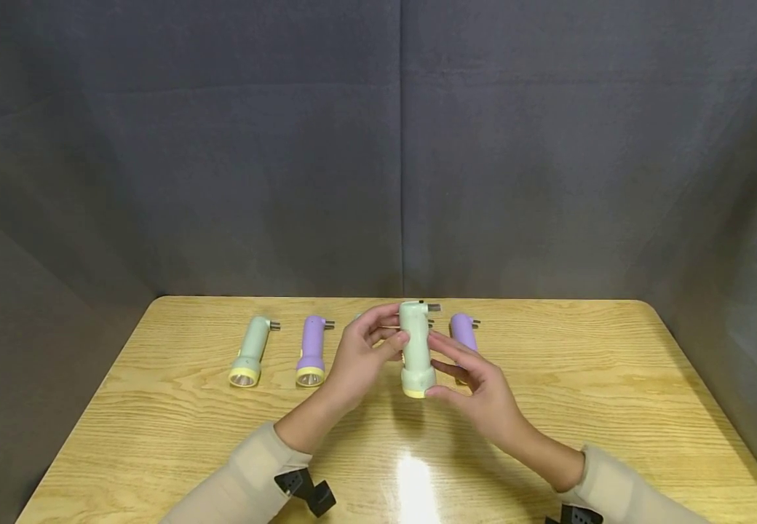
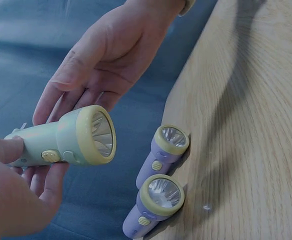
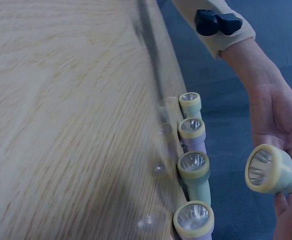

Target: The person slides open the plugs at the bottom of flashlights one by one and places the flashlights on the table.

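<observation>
A pale green plug-in flashlight (image 1: 416,349) with a yellow lens rim is held above the table in front of me, its metal prongs pointing right. My left hand (image 1: 360,356) grips its body from the left, thumb in front and fingers behind. From the other side my right hand (image 1: 483,386) reaches it, fingers fairly straight, their tips along the body and the thumb by the rim. In the left wrist view, a yellow switch shows on the flashlight (image 2: 41,145) and its clear lens faces outward. The right wrist view has its lens end (image 3: 263,169) between the hands.
On the wooden table (image 1: 175,437) lie a green flashlight (image 1: 252,351) and a purple flashlight (image 1: 313,349) at left. Another purple flashlight (image 1: 462,331) is partly behind my right hand, and more is hidden behind the hands. Dark cloth (image 1: 274,182) hangs around the table.
</observation>
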`<act>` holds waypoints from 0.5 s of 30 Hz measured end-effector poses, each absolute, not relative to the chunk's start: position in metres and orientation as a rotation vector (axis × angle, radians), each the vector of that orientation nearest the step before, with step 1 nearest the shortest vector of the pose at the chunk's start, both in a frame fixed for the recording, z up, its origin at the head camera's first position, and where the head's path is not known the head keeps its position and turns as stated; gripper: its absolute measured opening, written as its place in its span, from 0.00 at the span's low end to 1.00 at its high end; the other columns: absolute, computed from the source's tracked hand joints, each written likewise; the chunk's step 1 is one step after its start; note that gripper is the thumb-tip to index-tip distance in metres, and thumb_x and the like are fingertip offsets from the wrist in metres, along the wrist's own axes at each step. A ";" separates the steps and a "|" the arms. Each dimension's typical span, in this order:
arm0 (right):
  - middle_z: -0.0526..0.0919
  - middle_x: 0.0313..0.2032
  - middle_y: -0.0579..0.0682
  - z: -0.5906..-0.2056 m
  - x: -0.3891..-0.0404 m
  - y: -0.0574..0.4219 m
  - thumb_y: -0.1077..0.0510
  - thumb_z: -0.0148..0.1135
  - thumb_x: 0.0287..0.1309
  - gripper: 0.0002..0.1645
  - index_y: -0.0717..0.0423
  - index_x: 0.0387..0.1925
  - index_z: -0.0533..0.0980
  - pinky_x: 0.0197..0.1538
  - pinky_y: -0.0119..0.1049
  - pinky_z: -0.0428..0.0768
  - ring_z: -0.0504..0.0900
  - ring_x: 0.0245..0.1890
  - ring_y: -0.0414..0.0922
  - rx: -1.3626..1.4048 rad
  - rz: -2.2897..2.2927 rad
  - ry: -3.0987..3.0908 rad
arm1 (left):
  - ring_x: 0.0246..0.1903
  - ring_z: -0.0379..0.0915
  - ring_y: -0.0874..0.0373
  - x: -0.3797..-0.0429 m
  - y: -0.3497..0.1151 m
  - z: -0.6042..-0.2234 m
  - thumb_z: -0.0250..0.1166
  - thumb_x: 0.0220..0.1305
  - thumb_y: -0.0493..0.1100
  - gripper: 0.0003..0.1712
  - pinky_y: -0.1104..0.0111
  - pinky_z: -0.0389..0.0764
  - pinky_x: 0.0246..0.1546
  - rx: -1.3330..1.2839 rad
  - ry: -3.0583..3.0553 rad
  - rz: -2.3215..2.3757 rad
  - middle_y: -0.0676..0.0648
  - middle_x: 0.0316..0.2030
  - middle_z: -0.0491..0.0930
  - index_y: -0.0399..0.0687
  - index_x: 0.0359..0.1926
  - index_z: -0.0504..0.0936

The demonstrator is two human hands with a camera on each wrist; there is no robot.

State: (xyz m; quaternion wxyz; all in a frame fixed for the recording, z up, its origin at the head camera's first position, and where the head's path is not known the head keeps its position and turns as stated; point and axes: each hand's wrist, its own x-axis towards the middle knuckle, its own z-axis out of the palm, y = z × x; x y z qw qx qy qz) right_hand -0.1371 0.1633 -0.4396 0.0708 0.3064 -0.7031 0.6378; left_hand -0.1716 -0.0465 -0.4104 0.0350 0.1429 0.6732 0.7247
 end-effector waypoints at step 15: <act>0.62 0.74 0.62 -0.448 -0.132 0.160 0.72 0.77 0.45 0.52 0.64 0.73 0.65 0.55 0.39 0.83 0.66 0.71 0.38 0.986 1.617 -2.216 | 0.43 0.80 0.57 -0.170 -0.046 -0.411 0.66 0.70 0.34 0.26 0.45 0.84 0.49 0.283 2.008 2.297 0.37 0.56 0.78 0.37 0.66 0.73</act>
